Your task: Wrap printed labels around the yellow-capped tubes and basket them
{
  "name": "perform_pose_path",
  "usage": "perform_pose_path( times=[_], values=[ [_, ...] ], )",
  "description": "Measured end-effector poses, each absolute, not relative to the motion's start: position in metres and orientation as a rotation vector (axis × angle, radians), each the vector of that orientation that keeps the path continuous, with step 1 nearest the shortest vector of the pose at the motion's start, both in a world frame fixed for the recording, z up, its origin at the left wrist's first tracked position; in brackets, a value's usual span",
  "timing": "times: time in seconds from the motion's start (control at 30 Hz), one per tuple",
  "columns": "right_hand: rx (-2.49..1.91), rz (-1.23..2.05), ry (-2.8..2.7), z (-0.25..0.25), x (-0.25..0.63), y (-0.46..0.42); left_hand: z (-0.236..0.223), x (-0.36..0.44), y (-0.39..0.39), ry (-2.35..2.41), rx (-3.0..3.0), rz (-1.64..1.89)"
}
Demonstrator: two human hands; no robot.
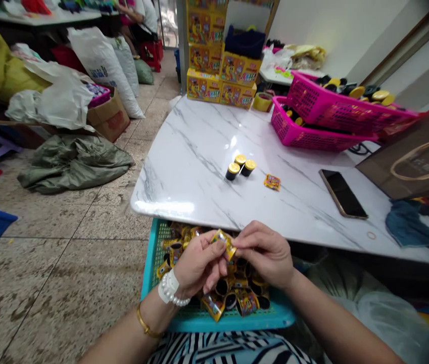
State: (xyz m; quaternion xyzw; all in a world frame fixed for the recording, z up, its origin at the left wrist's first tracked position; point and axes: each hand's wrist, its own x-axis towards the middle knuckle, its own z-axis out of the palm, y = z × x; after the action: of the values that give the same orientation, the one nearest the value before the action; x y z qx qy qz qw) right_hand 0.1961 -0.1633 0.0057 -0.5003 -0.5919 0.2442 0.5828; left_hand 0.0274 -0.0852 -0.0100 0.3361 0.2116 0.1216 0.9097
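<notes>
Over a teal basket (146, 275), my left hand (201, 260) pinches a small yellow printed wrapper (225, 244) between thumb and fingers. My right hand (267, 253) has its thumb and fingertips closed on the wrapper's right end. Below both hands, the basket holds several printed yellow sleeves (247, 302) with dark openings. On the marble-patterned table ahead stand three small black tubs with gold lids (232, 171), close together. A flat orange-yellow printed packet (272, 182) lies to their right.
Magenta baskets (305, 136) with black and gold pieces stand stacked at the back right. A phone (343, 193), a brown paper bag (411, 156) and blue cloth (413, 227) lie right. Yellow boxes (203, 87) line the table's (195, 146) far edge. Sacks (100, 65) crowd the left floor.
</notes>
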Motion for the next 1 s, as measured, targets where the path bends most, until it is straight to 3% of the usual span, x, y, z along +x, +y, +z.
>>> perform_pose_path(
  times=[0.2,0.3,0.43,0.53,0.63,0.77,0.9,1.0],
  values=[
    [-1.416,0.523,-1.511,0.027,0.236,-0.140,-0.013,0.022,-0.083,0.731,1.370,0.290],
    [-1.666,0.214,-1.330,0.041,0.279,-0.117,-0.009,0.021,-0.084,0.848,1.801,0.509],
    [-2.027,-0.224,-1.422,0.043,0.335,-0.094,-0.008,0.015,-0.084,0.837,1.948,0.602],
    [-2.158,-0.040,-1.501,0.027,0.360,-0.088,-0.009,0.014,-0.084,0.830,1.954,0.611],
    [-2.097,0.118,-1.431,0.009,0.370,-0.085,-0.006,0.019,-0.085,0.794,1.927,0.574],
    [-1.984,0.019,-1.336,0.005,0.366,-0.089,0.006,0.030,-0.084,0.784,1.813,0.596],
    [-1.692,-0.165,-1.353,0.020,0.325,-0.110,0.018,0.037,-0.077,0.818,1.540,0.628],
    [-1.461,-0.116,-1.592,0.028,0.275,-0.127,0.021,0.045,-0.073,0.829,1.357,0.609]
  ],
)
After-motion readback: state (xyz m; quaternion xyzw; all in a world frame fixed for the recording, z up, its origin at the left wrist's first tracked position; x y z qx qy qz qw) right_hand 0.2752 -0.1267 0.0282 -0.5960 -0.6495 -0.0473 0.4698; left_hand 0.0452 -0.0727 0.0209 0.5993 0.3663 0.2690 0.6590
